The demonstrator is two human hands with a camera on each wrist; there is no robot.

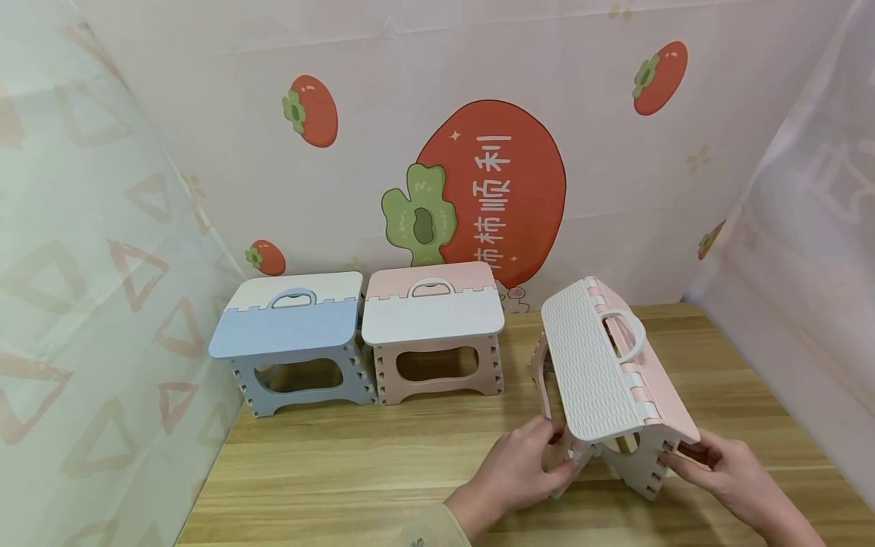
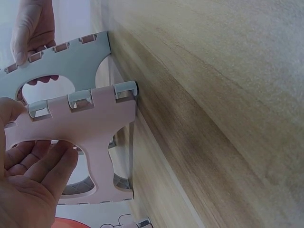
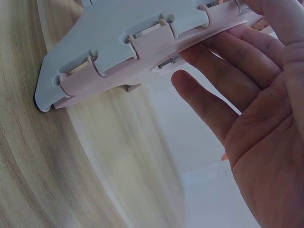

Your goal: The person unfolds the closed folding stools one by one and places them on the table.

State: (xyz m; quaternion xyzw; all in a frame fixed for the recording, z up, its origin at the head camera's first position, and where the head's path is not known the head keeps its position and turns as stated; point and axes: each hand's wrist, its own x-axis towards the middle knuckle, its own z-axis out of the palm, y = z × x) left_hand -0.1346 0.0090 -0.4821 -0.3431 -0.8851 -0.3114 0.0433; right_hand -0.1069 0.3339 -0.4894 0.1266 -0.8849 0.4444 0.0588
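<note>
A white-and-pink folding step stool [image 1: 595, 365] stands at the right of the table, its top bent along the middle into a roof shape and its legs partly spread. My left hand [image 1: 516, 467] holds its left leg side. In the left wrist view the fingers reach through the cutout of the pink leg panel [image 2: 97, 123], with the thumb by its hinged edge. On the other side, my right hand [image 1: 731, 471] grips the right leg edge. From the right wrist, its fingers curl behind the hinged leg panel [image 3: 118, 71]; some fingertips are hidden there.
Two unfolded stools stand side by side at the back left: a blue-and-white one [image 1: 290, 327] and a pink-and-white one [image 1: 434, 327]. The wooden table [image 1: 328, 471] is enclosed by a back wall cloth [image 1: 383, 175] with persimmon prints and by side cloths.
</note>
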